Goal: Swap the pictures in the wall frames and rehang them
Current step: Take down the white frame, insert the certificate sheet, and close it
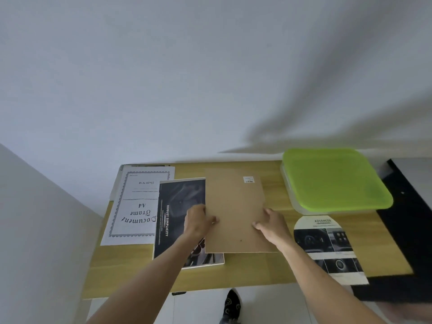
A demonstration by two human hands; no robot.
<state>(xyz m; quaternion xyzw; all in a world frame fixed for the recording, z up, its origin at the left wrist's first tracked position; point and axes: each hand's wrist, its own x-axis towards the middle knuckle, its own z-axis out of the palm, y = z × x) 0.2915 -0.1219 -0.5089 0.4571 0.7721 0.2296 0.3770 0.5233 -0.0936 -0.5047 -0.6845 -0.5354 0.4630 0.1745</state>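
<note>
- On the yellow wooden table (pixel 257 267), against the white wall: a white paper sheet (pixel 138 206) at the left, printed "Document Frame A4" and "21x29.7CM", upside down from here.
- Just beside it, a dark picture (pixel 180 195) reading "ROBUST SIMPLICITY", lying in a pale frame (pixel 210 264).
- Over its right part, a brown backing board (pixel 236 206) with a small white sticker, too small to read.
- Left hand (pixel 197 220) pinching the board's left edge; right hand (pixel 271 224) gripping its right edge.
- At the right, a curled picture (pixel 327 244) headed "ADVANCED".
- Behind it, a clear box with a green lid (pixel 334 178), closed; contents hidden.
- Far right, a black frame (pixel 406 206).
</note>
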